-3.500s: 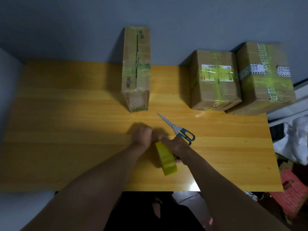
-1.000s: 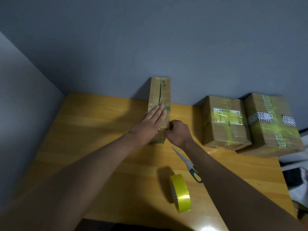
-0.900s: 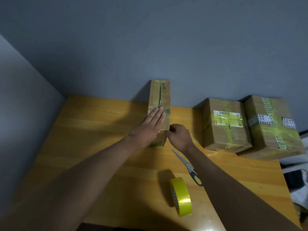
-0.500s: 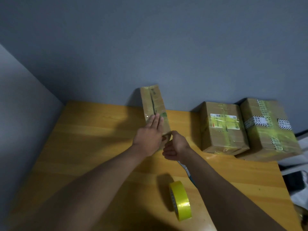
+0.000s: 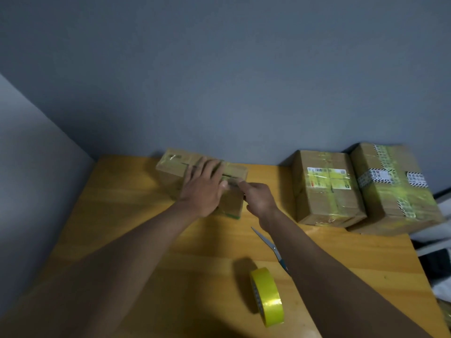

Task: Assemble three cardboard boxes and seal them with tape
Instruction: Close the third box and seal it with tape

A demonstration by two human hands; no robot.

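A long narrow cardboard box (image 5: 170, 167) with greenish tape lies crosswise at the back of the wooden table (image 5: 117, 215). My left hand (image 5: 203, 189) lies flat on its top, fingers straight across the centre seam. My right hand (image 5: 258, 198) grips the box's right near edge, thumb on top by the seam and fingers curled at the front face. A yellow tape roll (image 5: 267, 296) stands on edge near the front. Scissors (image 5: 268, 242) lie beside my right forearm, which partly covers them.
Two taped boxes, one with a white label (image 5: 327, 191) and a larger one with black-and-white tape (image 5: 395, 189), stand at the back right against the grey wall. Beyond the table's right edge are a white ledge and dark clutter (image 5: 434, 262).
The long box has swung from pointing away from me to lying crosswise. My left hand stayed flat on it and my right hand stayed at its end. The roll and scissors have not moved.
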